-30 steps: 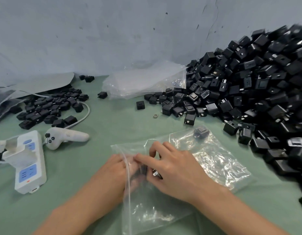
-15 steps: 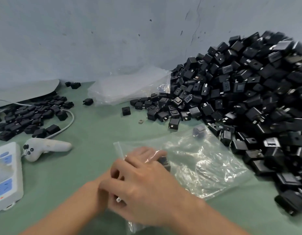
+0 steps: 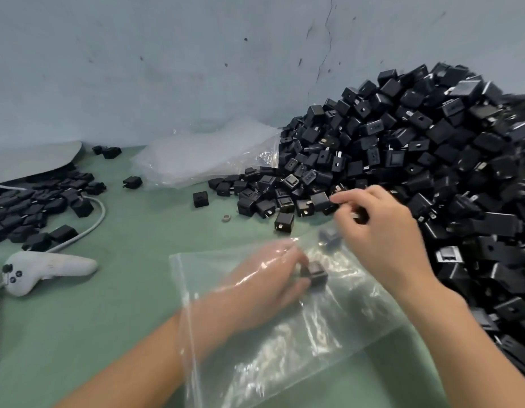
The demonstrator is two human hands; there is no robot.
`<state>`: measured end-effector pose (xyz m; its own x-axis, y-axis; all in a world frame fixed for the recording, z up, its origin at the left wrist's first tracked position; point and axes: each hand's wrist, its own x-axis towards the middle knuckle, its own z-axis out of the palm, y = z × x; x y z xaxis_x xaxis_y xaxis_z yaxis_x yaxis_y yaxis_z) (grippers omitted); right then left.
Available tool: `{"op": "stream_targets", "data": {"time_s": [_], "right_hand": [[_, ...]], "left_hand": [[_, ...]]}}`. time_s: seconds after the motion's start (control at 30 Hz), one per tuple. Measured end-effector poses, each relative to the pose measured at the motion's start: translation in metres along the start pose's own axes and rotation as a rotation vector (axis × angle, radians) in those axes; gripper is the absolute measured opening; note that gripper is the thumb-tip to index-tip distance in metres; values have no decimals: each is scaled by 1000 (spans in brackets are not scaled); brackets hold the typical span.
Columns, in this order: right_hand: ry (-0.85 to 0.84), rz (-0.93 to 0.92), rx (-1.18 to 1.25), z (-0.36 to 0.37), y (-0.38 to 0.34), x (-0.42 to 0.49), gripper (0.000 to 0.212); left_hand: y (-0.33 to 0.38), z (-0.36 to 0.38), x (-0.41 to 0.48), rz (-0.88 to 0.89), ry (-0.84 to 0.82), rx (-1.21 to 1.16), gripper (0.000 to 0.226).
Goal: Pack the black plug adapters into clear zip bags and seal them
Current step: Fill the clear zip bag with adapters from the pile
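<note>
Now the heap point(image 3: 402, 148) of black adapters fills the far right, within easy reach. We keep the zip bag point(image 3: 285, 363) near, our left hand point(image 3: 264, 287) inside holding it open, fingers curled on an adapter point(image 3: 315, 273). Our right hand point(image 3: 382, 231), earlier at the bag's mouth, pinches a second adapter point(image 3: 361, 217) at the heap's edge.

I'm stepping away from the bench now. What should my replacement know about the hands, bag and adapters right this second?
Left hand: inside the open zip bag, holding one adapter.
Right hand: fingers curled at the edge of the loose pile; too blurred to tell if it holds one.
Done: one adapter is in the bag.
Left: add more, press the zip shut; spare bags lie by the wall.
</note>
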<state>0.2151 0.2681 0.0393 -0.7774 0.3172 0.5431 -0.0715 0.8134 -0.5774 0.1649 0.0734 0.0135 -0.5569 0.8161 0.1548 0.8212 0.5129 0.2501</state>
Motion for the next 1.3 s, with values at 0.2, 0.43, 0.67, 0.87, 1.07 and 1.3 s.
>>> {"op": "stream_targets", "data": {"time_s": [0.2,0.43,0.67,0.87,1.07,1.3], "right_hand": [[-176,120,-294,1,28,-5,32],[-361,-68,-332,35,4,-29,34],[-361,-53,-354,48,2,-42,26],[-339,-29,-311,47,4,-42,34],[-336,-63,-273,44,6,-42,7],[-398,-112,-269,40,9,-41,10]], "left_hand": [[-4,7,-37,7,-70,-53,40],[-28,-1,-100,12,75,31,17],[-14,0,-81,66,12,38,33],[-8,7,-55,27,-65,-134,42],[-8,22,-49,-61,-122,-190,49],[-17,5,-52,-54,-20,-65,36]]}}
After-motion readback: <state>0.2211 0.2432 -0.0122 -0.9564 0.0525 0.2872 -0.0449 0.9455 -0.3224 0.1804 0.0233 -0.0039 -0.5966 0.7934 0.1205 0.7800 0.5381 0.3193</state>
